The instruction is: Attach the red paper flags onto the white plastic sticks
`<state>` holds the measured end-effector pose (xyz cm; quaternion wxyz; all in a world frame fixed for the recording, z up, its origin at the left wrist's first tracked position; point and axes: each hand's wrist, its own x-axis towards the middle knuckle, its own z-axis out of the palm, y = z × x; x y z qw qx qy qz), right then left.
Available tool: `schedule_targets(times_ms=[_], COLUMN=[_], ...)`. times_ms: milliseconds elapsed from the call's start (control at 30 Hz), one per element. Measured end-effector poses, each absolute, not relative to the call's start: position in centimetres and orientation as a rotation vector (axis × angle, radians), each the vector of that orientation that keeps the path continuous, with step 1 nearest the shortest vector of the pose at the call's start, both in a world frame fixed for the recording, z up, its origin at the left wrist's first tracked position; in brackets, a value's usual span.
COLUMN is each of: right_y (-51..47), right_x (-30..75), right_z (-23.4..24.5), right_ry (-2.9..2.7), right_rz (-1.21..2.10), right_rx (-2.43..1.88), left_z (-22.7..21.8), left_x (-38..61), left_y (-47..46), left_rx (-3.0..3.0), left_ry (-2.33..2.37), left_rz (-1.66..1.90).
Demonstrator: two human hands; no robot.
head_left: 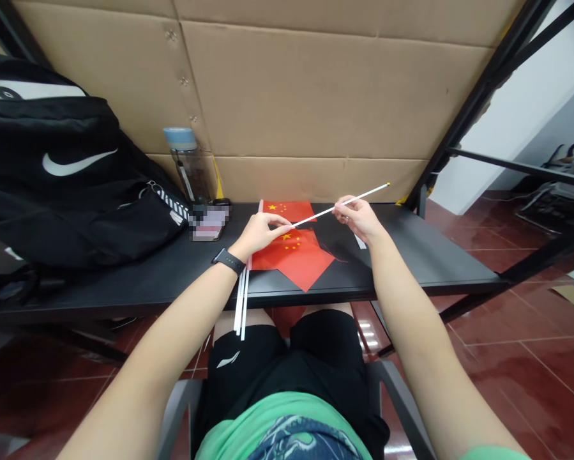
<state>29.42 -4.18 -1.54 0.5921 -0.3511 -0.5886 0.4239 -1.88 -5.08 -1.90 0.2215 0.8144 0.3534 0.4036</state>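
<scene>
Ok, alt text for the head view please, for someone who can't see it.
The left hand and the right hand pinch a thin white stick between them above a black table. Red flags and spare white sticks lie on it; a black backpack and a water bottle sit at the left.

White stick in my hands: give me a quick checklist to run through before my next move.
1. Grip on the white stick: the left hand pinches its near end and the right hand pinches its middle. Ok.
2. Stick off the red flags: it is held above them. Ok.
3. Red flags lying tidy: they overlap, and one corner pokes past the front edge of the table. Not ok.
4. Spare sticks fully on the table: they overhang its front edge. Not ok.
5. Yellow tip clear of the cardboard wall: the gap cannot be judged. Cannot tell.
</scene>
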Motion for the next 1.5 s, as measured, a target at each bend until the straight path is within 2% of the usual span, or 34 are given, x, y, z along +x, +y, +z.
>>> schedule_targets(times_ms=[433,933,1200,1500], right_y=[-3.7,-4.5,-4.1,-4.2], right_x=[29.3,27.8,29.1,28.5], right_z=[-1.8,-2.2,-1.2,-1.5], right_ry=[-1.328,-1.619,-1.282,-1.342], right_rz=[0.941,0.995,0.972,0.983], right_rx=[-0.780,-0.844,-0.781,-0.802], left_z=[-2.1,-2.1,-1.3,-1.0], left_x=[-1.5,-1.7,-3.4,-2.9], left_y=[-5.4,-5.1,-4.6,-5.2], left_rx=[2.117,2.201,2.380,2.390], left_ry=[0.941,0.957,1.135,1.043], left_rz=[1.079,1.150,1.167,1.245])
